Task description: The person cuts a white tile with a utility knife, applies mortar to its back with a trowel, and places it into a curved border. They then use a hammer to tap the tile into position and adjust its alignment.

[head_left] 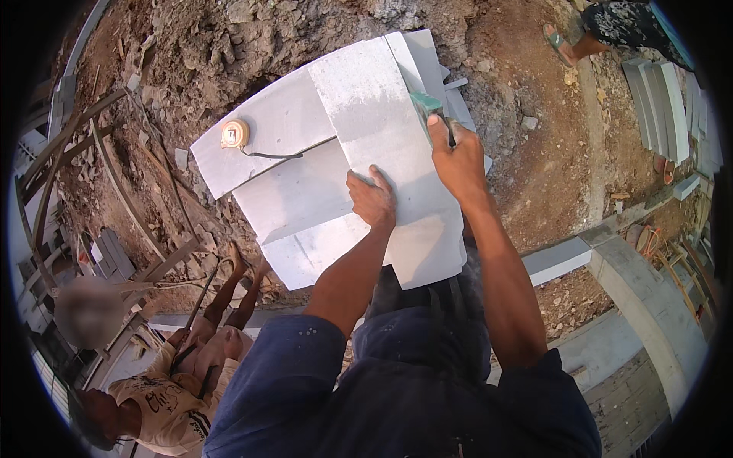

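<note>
Lightweight concrete block [412, 202], long and whitish, lies across the other pale blocks, its near end close by the wearer's dark trousers [389, 298]. On its left part rests the left hand [372, 197], fingers apart and laid on the surface, gripping nothing. Slightly farther off, the right hand [460, 160] is clamped on a hand tool [426, 101] at the block's right edge; a green part shows past the thumb, but the fingers hide too much to tell its kind.

Beneath and to the left lie a smaller pale block [294, 198] and, beyond a dark gap, a broad pale slab [279, 118] with a curved far edge. A round tape measure [235, 133], yellowish with a light face, sits near that slab's left end, and a dark strap [273, 156] runs from it toward the gap.

At lower left a co-worker in a tan printed top [164, 412] sits with bare legs stretched toward the rubble. Bent wooden strips [122, 187] lie farther left. On the right, a pale concrete beam [649, 317] curves down the view, and grey blocks [655, 107] stand side by side farther off. Beyond the slab spreads broken brown earth [217, 49]; at upper right, a sandalled foot [561, 47] of another person stands on the soil.
</note>
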The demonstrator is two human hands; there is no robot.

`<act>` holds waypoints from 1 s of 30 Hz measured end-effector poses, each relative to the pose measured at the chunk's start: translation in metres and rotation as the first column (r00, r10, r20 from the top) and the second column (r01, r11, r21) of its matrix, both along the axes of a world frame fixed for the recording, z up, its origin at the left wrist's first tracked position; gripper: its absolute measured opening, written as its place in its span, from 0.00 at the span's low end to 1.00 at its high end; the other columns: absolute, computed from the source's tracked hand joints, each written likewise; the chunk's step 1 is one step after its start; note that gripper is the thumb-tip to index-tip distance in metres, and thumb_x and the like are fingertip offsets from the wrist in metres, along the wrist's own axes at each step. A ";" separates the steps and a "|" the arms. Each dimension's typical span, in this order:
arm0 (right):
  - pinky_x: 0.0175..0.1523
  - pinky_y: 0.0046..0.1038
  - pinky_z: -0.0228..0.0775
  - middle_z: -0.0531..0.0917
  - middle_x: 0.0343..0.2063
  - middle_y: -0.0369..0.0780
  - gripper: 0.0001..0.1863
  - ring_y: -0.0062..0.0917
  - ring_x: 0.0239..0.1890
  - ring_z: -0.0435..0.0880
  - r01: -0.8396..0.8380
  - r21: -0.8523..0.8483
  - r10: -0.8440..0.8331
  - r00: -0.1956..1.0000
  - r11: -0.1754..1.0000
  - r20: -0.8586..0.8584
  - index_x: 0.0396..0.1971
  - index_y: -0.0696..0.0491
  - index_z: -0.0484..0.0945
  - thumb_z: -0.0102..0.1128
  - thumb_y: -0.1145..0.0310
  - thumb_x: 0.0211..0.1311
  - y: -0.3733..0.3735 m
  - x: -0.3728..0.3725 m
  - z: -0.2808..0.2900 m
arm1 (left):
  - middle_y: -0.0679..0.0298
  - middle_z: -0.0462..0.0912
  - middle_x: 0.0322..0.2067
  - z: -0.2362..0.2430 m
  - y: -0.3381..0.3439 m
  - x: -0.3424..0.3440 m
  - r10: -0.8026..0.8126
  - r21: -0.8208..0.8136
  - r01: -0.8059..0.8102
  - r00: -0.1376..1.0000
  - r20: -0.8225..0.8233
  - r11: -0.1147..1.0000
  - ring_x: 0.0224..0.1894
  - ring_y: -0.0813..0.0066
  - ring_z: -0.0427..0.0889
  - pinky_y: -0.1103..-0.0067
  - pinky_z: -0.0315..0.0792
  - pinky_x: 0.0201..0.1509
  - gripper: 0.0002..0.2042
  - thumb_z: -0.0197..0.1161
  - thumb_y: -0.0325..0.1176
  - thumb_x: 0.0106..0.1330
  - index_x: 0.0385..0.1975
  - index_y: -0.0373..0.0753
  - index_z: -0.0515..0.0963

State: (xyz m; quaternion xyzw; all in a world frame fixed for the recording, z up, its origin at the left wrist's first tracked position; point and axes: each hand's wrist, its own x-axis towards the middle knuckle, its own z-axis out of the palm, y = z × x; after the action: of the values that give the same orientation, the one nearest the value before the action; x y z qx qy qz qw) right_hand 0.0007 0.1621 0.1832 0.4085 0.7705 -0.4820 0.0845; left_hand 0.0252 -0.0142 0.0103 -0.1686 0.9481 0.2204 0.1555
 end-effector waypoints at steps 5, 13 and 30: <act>0.43 0.36 0.73 0.83 0.30 0.50 0.20 0.36 0.35 0.83 0.013 -0.008 -0.014 0.999 1.000 -0.049 0.43 0.62 0.78 0.49 0.58 0.72 -0.030 0.113 0.074 | 0.48 0.72 0.52 0.005 0.007 -0.024 0.029 0.043 -0.033 0.996 0.088 0.999 0.54 0.49 0.74 0.57 0.72 0.52 0.31 0.48 0.54 0.71 0.61 0.33 0.60; 0.35 0.35 0.69 0.78 0.19 0.47 0.26 0.30 0.24 0.77 0.006 0.014 -0.007 0.996 1.000 0.090 0.27 0.63 0.77 0.52 0.53 0.71 -0.020 0.023 0.028 | 0.50 0.73 0.48 0.008 -0.001 0.001 -0.028 -0.008 0.029 0.995 0.097 1.000 0.52 0.51 0.74 0.57 0.73 0.48 0.28 0.48 0.53 0.71 0.57 0.33 0.63; 0.28 0.27 0.66 0.76 0.19 0.37 0.19 0.22 0.22 0.74 0.089 -0.021 -0.090 0.996 0.996 -0.018 0.32 0.60 0.76 0.50 0.57 0.72 -0.064 0.139 0.075 | 0.49 0.72 0.51 0.004 -0.006 -0.026 0.043 0.035 -0.045 0.998 0.056 0.998 0.54 0.50 0.74 0.56 0.72 0.51 0.29 0.48 0.54 0.71 0.59 0.33 0.62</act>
State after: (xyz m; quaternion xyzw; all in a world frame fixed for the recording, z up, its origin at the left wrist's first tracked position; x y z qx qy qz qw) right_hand 0.1401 0.0978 0.2586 0.4373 0.7472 -0.4968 0.0596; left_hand -0.0009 -0.0202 0.0145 -0.1927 0.9354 0.2360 0.1796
